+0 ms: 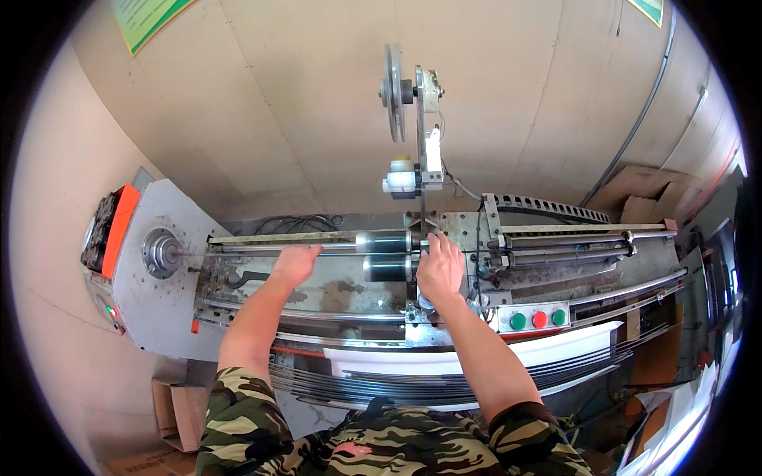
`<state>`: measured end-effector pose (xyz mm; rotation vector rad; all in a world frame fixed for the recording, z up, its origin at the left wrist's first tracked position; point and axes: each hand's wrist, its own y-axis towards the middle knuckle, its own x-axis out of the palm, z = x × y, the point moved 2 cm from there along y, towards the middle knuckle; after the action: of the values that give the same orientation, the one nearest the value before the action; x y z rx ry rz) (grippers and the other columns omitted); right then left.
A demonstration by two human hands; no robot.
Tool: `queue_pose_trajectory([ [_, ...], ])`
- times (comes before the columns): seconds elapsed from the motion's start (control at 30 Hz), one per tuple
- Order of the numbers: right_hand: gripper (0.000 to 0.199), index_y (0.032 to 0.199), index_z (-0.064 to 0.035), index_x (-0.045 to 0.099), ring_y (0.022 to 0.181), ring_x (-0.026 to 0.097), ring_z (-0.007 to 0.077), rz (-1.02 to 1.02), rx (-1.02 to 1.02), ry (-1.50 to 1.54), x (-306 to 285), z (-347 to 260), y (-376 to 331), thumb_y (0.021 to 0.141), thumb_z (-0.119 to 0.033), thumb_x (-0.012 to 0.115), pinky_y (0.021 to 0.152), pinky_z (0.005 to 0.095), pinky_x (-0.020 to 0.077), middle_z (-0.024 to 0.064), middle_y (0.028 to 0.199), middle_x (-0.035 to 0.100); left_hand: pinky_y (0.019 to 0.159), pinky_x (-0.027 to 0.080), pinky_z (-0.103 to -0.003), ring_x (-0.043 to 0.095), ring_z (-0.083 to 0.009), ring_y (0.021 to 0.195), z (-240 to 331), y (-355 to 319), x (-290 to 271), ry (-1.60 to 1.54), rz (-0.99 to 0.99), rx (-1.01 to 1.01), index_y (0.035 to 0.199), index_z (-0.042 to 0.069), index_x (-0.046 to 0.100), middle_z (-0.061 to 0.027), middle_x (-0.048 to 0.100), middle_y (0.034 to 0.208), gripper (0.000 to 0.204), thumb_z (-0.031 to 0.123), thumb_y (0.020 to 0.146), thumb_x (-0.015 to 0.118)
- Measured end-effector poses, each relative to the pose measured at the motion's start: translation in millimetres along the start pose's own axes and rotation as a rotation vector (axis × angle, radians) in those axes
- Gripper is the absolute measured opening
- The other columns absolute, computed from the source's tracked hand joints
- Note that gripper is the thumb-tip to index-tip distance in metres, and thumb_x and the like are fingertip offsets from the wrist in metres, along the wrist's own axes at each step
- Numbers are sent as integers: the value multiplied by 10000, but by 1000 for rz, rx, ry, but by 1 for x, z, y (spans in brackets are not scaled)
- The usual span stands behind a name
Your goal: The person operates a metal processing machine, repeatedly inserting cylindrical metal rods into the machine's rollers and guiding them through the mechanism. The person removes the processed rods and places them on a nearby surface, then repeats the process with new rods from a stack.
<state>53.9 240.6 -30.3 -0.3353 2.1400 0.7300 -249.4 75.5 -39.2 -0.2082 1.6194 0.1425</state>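
Observation:
A long metal machine (341, 297) with horizontal rods lies in front of me against a beige wall. My left hand (295, 262) rests palm down on the thin steel rods (262, 247) left of two dark cylindrical rollers (385, 254). My right hand (439, 266) is curled over the carriage just right of those rollers, fingers closed on a small part there that I cannot make out. Above the carriage stands an upright bracket carrying a grey wheel (392, 91) and a white block (403, 178).
A round chuck (162, 253) sits in the grey end plate at left, beside an orange-edged box (111, 226). Green and red push buttons (538, 319) sit on a panel at right. Long metal strips (413, 385) lie stacked under the machine. Cardboard boxes (178, 412) stand on the floor.

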Motion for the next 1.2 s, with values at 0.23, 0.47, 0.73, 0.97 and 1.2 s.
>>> queue_pose_trajectory([
  [0.23,417,1256,6,572,1225,525,363,10,-23,60,-1,16,1,863,-132,575,1059,473,383,217,1325,570,726,526,-495,681,-360,850,43,19,-1,-8,10,18,1093,116,640,-147,705,858,249,94,872,527],
  [0.47,390,1236,13,575,1218,527,368,55,-54,94,-2,23,5,867,-111,558,1059,471,383,229,1313,570,728,528,-489,686,-356,848,76,38,-9,22,-31,5,1077,112,631,-142,708,840,235,85,861,542],
  [0.73,385,1245,3,569,1225,525,372,17,-45,96,-5,23,3,878,-109,545,1063,470,382,229,1316,569,730,532,-497,680,-368,860,92,44,-7,3,-77,4,1012,84,626,-161,691,856,180,88,844,562],
  [0.97,396,1248,10,576,1217,529,371,34,-60,95,-10,20,7,874,-118,554,1050,472,389,227,1313,574,755,534,-488,685,-362,897,98,45,-13,0,-83,13,1020,83,632,-159,709,911,190,66,856,537],
  [1.2,388,1235,10,585,1203,537,370,41,-54,80,4,10,2,870,-120,567,1042,469,396,223,1311,578,741,539,-478,695,-348,898,79,35,-11,12,-83,36,1040,95,626,-156,712,906,200,71,861,540],
])
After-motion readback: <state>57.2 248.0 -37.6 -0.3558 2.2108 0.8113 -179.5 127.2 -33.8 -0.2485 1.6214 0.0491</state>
